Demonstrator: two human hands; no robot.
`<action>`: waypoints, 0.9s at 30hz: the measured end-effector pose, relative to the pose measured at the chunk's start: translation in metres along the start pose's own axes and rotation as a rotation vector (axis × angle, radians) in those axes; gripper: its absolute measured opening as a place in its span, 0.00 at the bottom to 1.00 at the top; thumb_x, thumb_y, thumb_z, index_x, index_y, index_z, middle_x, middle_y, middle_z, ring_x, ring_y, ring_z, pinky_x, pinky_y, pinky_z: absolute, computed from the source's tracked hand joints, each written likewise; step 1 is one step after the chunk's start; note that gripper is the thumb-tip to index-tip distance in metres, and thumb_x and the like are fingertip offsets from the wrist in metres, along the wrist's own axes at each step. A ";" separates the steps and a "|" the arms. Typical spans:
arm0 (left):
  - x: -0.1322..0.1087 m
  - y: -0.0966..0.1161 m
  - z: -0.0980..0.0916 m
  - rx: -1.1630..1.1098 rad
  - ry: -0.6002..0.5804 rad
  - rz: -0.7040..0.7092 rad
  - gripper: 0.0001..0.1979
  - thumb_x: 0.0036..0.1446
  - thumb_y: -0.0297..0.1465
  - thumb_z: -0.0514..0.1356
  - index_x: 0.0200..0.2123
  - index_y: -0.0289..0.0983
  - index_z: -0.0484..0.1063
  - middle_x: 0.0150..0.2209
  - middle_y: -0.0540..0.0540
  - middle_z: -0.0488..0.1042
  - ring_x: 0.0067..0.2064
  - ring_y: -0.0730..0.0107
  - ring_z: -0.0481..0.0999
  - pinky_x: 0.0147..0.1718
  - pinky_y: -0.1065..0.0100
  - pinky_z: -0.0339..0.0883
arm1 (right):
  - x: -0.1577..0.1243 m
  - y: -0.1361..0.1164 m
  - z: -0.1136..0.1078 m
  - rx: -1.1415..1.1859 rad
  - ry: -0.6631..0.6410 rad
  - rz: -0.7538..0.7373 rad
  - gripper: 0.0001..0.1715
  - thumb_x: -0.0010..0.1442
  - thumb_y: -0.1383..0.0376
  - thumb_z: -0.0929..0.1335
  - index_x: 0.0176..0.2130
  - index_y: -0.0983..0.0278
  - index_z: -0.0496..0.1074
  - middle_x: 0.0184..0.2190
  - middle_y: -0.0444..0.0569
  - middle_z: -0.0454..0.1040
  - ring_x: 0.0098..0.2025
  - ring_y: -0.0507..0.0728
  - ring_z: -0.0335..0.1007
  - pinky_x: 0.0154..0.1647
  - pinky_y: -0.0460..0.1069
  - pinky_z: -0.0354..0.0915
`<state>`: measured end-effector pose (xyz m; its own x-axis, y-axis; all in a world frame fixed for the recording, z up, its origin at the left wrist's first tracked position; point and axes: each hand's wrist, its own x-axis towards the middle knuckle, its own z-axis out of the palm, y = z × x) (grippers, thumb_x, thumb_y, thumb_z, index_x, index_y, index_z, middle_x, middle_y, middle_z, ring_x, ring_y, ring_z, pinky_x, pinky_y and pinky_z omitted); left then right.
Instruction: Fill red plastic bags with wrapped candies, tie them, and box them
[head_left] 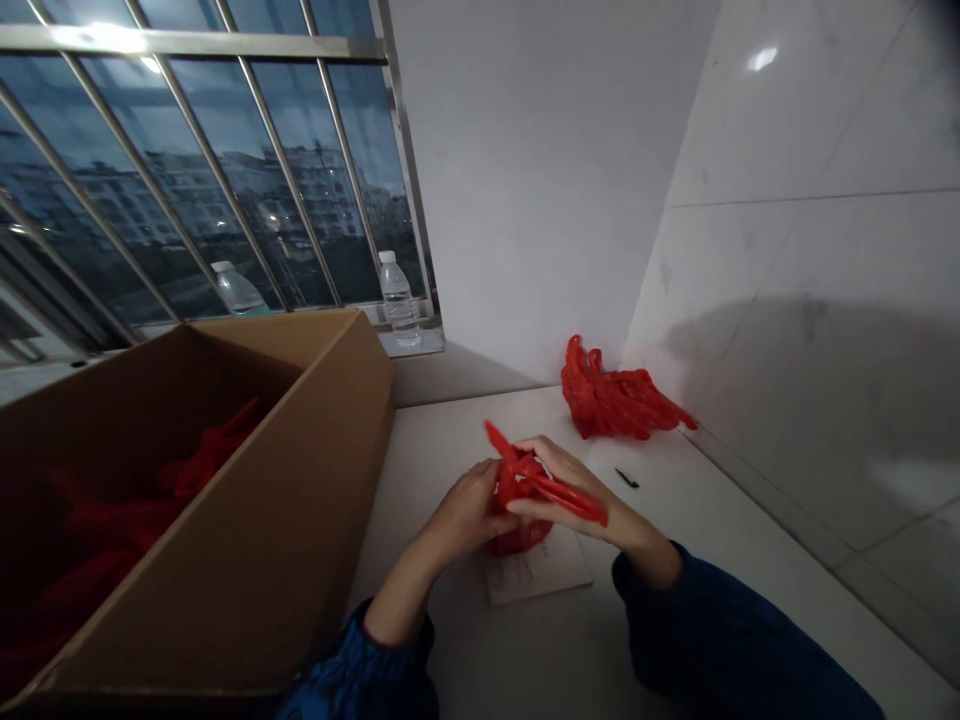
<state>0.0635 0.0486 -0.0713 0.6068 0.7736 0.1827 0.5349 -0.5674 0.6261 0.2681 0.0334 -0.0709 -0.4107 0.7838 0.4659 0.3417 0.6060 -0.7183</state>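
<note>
Red plastic bag (519,541) sits over the white paper (551,583) on the table (442,428), L hand (466,505) and R hand (568,482) curled in on it from opp. sides: prob. light, v. soft, a bit slippery, thin enough to tear if yanked, contents hidden, so best grip is the gathered neck w/ its loose ends, or palms round the body. Farther out there's a blk pen (627,478), a heap of red bags (611,402) nr the wall, and a big cardboard box (319,470) on the left.
</note>
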 end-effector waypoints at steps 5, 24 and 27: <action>-0.004 -0.013 0.025 0.158 0.028 0.039 0.40 0.54 0.27 0.61 0.68 0.39 0.52 0.63 0.36 0.64 0.63 0.52 0.64 0.61 0.51 0.60 | -0.023 0.042 0.017 -0.050 -0.045 -0.030 0.45 0.56 0.52 0.73 0.66 0.56 0.55 0.63 0.54 0.62 0.64 0.63 0.60 0.65 0.60 0.60; -0.033 -0.023 0.037 -0.002 -0.122 -0.095 0.41 0.48 0.27 0.60 0.67 0.36 0.56 0.68 0.36 0.57 0.68 0.54 0.56 0.67 0.48 0.48 | -0.058 0.071 0.059 -0.433 -0.051 0.014 0.58 0.57 0.43 0.69 0.71 0.67 0.43 0.66 0.64 0.60 0.66 0.69 0.57 0.66 0.67 0.54; -0.032 0.002 0.018 -0.408 -0.130 -0.023 0.28 0.55 0.29 0.57 0.61 0.40 0.66 0.64 0.40 0.65 0.64 0.56 0.64 0.63 0.52 0.56 | -0.061 0.052 0.044 -0.367 0.061 -0.027 0.58 0.56 0.44 0.70 0.70 0.66 0.43 0.61 0.64 0.66 0.60 0.69 0.65 0.61 0.65 0.61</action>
<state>0.0556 0.0180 -0.0898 0.6805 0.7278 0.0849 0.2884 -0.3726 0.8821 0.2737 0.0113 -0.1589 -0.3764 0.7665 0.5204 0.6164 0.6265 -0.4770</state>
